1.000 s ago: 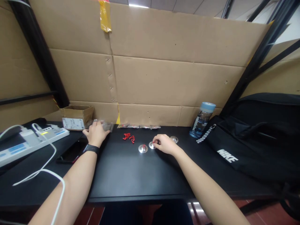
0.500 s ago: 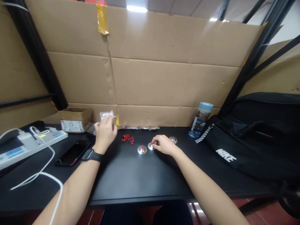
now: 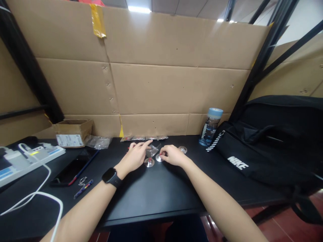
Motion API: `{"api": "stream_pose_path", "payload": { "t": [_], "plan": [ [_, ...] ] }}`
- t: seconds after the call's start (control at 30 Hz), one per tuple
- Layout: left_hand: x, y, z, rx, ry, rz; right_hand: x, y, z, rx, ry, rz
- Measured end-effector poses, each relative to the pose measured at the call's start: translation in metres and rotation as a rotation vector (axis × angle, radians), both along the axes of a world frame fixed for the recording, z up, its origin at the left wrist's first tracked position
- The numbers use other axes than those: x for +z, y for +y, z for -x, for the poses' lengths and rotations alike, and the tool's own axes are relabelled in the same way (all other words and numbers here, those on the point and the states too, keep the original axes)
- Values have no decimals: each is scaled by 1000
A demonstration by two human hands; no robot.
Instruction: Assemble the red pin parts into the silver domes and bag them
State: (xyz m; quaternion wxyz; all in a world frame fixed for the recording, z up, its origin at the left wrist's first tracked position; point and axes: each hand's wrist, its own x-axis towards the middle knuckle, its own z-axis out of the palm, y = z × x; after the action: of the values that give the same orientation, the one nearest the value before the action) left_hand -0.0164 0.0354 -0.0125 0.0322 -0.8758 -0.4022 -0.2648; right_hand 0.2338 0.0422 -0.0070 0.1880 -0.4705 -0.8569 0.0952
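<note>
My right hand (image 3: 173, 156) pinches the red cord at the middle of a small shiny finger cymbal (image 3: 158, 158), which is at the tabletop. My left hand (image 3: 136, 155) holds a small clear plastic bag (image 3: 152, 151) close by, its index finger stretched out over it. A second finger cymbal (image 3: 149, 162) with a red cord lies just below the bag. Another cymbal (image 3: 182, 150) rests behind my right hand, partly covered. My left hand hides most of the red cords, with only a bit of red showing past the fingers.
Several small packed bags (image 3: 143, 138) line the cardboard wall. A water bottle (image 3: 211, 126) and a black bag (image 3: 252, 148) stand at the right. Leftward are an open box (image 3: 73, 132), clear bags (image 3: 99, 142), a phone (image 3: 75, 167), a keyring (image 3: 83, 188) and a power strip (image 3: 32, 164).
My left hand has brought the clear bag from the back left to beside my right hand. My right hand keeps its pinch on the cymbal's cord. The view has shifted slightly.
</note>
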Motion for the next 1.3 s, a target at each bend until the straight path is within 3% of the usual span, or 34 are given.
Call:
{"api": "stream_pose_path", "payload": {
  "t": [0.1,0.27,0.47,0.63,0.9,1.03,1.13,1.3],
  "plan": [
    [8,-3,2,-16,-48,40,0,-1,0,6,-4,2],
    [13,-7,2,-184,21,188,0,-4,7,-29,-52,-41],
    [4,-2,0,-190,59,164,-2,-5,11,-20,-87,-112],
    [9,-4,1,-190,30,173,0,-3,6,7,-13,-87],
    [24,-13,4,-143,-99,173,28,-15,5,73,398,-208],
    [30,-17,5,-115,-186,117,31,-17,2,116,360,-215],
    [35,-19,6,-76,-304,95,27,-13,-1,72,306,-228],
    [33,-20,7,-51,-543,237,27,-13,-1,12,386,-214]
  ]
}}
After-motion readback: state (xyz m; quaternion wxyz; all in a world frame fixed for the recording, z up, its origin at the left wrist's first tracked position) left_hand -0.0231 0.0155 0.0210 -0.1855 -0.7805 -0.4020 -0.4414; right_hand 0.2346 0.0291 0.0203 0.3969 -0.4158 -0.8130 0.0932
